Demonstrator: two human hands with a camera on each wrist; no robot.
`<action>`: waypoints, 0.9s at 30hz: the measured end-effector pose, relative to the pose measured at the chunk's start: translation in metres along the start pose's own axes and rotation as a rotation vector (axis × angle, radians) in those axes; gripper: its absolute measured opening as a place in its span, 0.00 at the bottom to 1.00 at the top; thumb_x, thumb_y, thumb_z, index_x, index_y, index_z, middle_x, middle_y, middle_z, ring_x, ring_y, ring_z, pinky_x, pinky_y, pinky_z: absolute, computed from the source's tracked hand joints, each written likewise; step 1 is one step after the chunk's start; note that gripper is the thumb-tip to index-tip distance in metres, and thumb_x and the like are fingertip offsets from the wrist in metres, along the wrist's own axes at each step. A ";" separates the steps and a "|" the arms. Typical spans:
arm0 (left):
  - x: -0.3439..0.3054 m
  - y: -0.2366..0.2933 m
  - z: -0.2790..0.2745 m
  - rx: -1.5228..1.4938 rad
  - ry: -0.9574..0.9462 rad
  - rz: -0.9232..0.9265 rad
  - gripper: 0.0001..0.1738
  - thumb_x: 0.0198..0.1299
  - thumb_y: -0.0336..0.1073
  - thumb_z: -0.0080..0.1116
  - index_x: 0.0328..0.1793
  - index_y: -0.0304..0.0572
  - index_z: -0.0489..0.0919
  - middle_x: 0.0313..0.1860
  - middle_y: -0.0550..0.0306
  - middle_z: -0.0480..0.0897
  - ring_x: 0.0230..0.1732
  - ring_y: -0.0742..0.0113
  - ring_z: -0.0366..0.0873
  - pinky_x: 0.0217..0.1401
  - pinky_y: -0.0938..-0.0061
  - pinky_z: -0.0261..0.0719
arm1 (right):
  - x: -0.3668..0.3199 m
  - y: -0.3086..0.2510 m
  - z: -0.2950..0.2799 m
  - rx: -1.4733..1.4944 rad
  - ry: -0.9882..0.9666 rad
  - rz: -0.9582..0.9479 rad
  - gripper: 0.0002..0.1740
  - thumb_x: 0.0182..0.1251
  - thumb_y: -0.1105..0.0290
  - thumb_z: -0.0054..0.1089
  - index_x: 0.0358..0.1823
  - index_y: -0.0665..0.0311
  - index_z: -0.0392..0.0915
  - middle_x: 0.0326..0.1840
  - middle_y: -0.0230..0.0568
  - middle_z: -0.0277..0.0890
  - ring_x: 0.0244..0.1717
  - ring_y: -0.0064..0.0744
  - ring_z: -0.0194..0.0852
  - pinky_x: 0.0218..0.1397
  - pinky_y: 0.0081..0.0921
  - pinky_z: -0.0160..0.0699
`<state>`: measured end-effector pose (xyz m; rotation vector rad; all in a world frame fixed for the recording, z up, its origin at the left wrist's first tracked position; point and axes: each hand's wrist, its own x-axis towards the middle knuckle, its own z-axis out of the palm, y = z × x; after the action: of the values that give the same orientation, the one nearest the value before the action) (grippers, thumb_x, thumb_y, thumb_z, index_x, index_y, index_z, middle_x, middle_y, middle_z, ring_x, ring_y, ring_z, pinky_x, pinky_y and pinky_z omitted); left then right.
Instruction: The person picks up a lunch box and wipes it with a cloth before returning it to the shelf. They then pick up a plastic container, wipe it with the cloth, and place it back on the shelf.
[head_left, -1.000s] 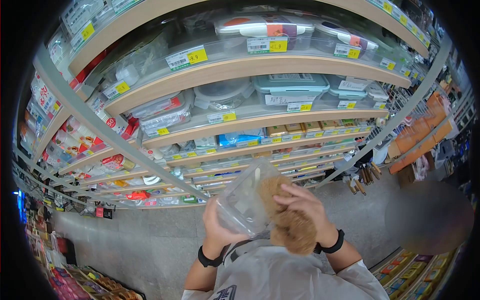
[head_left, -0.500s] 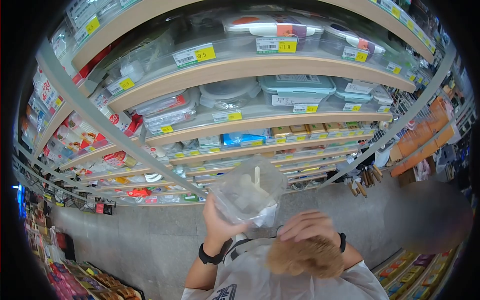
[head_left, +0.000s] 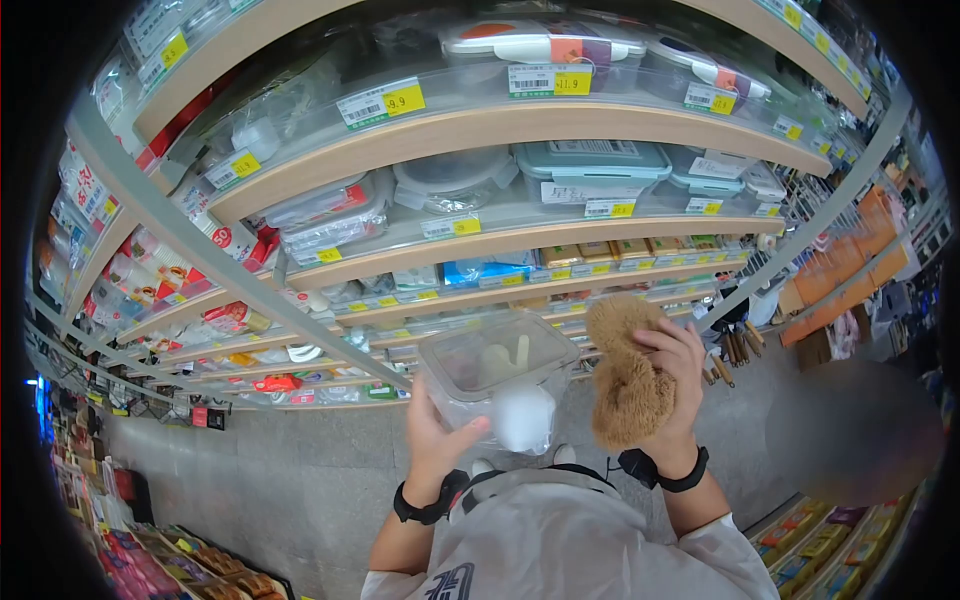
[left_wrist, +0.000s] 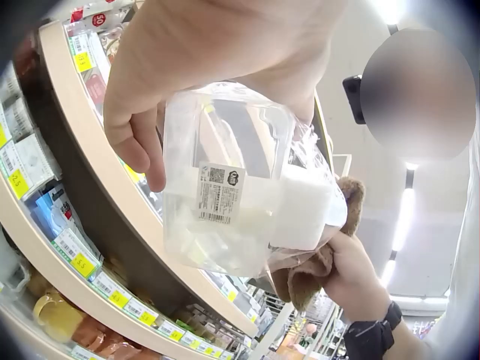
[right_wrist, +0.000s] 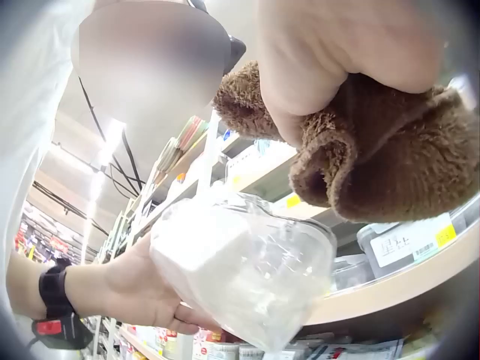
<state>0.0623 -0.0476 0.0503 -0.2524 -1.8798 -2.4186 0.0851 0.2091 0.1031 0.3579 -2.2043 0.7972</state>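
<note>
Raised the brown cloth (head_left: 627, 385) in the right hand (head_left: 684, 375) from low against the white shirt (head_left: 560, 530) to a place just beside the clear plastic container (head_left: 490, 350). Turned the container a little as well, in the left hand (head_left: 437, 440), and so brought a bright white piece (head_left: 524, 420) into plainer sight at its near side. Had pressed the cloth to the container a second earlier; by this moment, held the two apart, leaving the container's top uncovered and its pale shapes open to view.

Kept the hands apart, each clamped on its own thing: gripped the container by its side with the left, with thumb and fingers on different faces, and bunched the cloth in the curled fingers of the right. Held the container in midair, before the shelf edge (head_left: 520, 125) and well above the grey floor (head_left: 300, 480). Showed a printed label (left_wrist: 220, 193) on one clear face in the left wrist view, and crinkled clear film near the white piece. Could not tell from these views whether the piece sat inside the container or against its outside. Left the blue-lidded box (head_left: 593, 160) on its shelf, untouched by either hand.
</note>
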 end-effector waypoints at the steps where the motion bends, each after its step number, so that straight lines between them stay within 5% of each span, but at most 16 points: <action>1: 0.000 -0.002 0.002 0.000 -0.004 -0.005 0.47 0.41 0.40 0.77 0.66 0.32 0.63 0.59 0.50 0.73 0.60 0.63 0.71 0.63 0.69 0.68 | 0.003 0.000 0.001 0.064 -0.013 -0.019 0.20 0.46 0.61 0.71 0.39 0.57 0.74 0.54 0.37 0.79 0.61 0.49 0.68 0.71 0.53 0.47; 4: -0.001 -0.005 0.005 0.086 -0.057 0.032 0.47 0.40 0.39 0.77 0.65 0.32 0.64 0.58 0.49 0.74 0.59 0.63 0.72 0.63 0.69 0.69 | 0.016 -0.005 -0.001 0.058 -0.269 -0.213 0.16 0.48 0.61 0.68 0.38 0.56 0.75 0.56 0.34 0.78 0.64 0.45 0.67 0.73 0.54 0.46; 8: -0.001 -0.005 0.006 0.187 -0.116 0.085 0.47 0.37 0.40 0.78 0.64 0.32 0.65 0.55 0.48 0.77 0.56 0.61 0.75 0.60 0.68 0.72 | 0.014 -0.005 0.007 0.056 -0.275 -0.239 0.13 0.50 0.62 0.67 0.36 0.54 0.76 0.54 0.30 0.79 0.64 0.43 0.68 0.73 0.54 0.46; 16: 0.001 -0.004 0.004 0.372 -0.097 0.250 0.50 0.30 0.46 0.80 0.61 0.31 0.68 0.52 0.46 0.78 0.53 0.58 0.78 0.56 0.67 0.75 | 0.011 -0.006 0.009 0.077 -0.107 -0.255 0.10 0.52 0.64 0.66 0.31 0.56 0.74 0.40 0.33 0.84 0.49 0.42 0.80 0.70 0.53 0.56; 27: 0.004 0.005 0.007 0.372 -0.083 0.280 0.51 0.27 0.46 0.80 0.60 0.32 0.69 0.52 0.46 0.78 0.51 0.57 0.79 0.55 0.67 0.76 | 0.006 -0.006 0.014 0.192 -0.050 -0.177 0.12 0.51 0.63 0.68 0.31 0.57 0.74 0.39 0.36 0.85 0.50 0.42 0.81 0.69 0.52 0.58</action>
<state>0.0599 -0.0422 0.0570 -0.5531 -2.1159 -1.8686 0.0761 0.1958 0.1031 0.6645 -2.1120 0.9122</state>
